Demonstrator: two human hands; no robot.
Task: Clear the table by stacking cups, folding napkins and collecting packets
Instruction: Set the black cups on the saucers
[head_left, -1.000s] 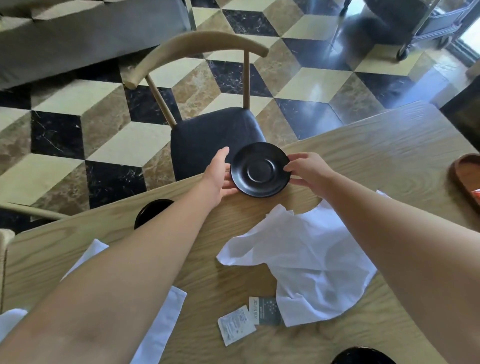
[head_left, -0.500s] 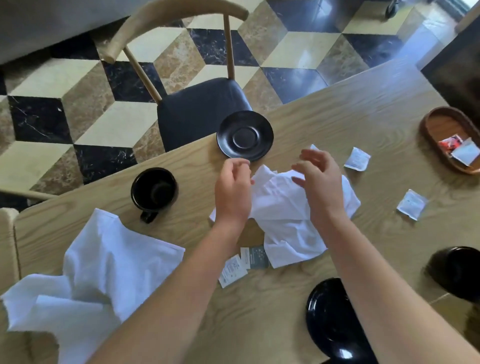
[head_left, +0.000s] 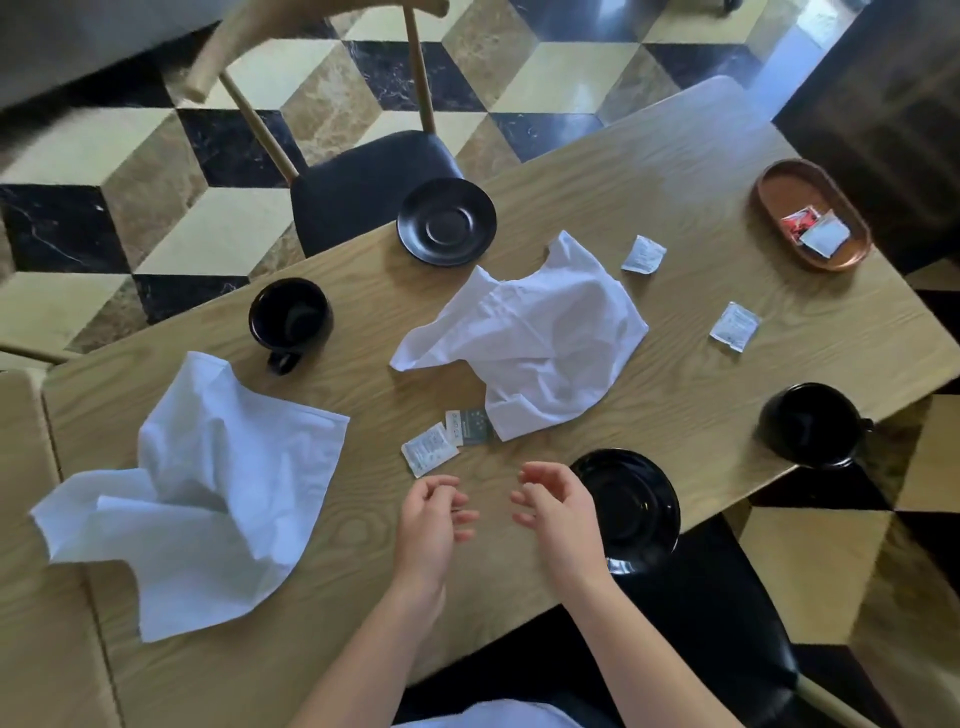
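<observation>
My left hand (head_left: 431, 519) and my right hand (head_left: 556, 506) hover over the near table edge, fingers loosely curled, holding nothing. A crumpled white napkin (head_left: 530, 343) lies mid-table and another napkin (head_left: 208, 493) lies at the left. One black cup (head_left: 291, 317) stands left of centre, a second cup (head_left: 810, 423) at the right edge. A black saucer (head_left: 447, 221) sits at the far edge and another saucer (head_left: 631, 504) just right of my right hand. White packets lie near my hands (head_left: 430, 449), beside a dark packet (head_left: 470, 427), and further right (head_left: 643, 254) (head_left: 735, 322).
A brown oval tray (head_left: 779, 192) at the far right holds a red and a white packet. A wooden chair with a dark seat (head_left: 374, 176) stands beyond the wooden table (head_left: 675, 171). A second dark chair seat (head_left: 727, 623) is below my right arm.
Both hands let go of the far saucer, passed over the middle napkin, and drew back to the near edge. The view pulled back, showing more of the table.
</observation>
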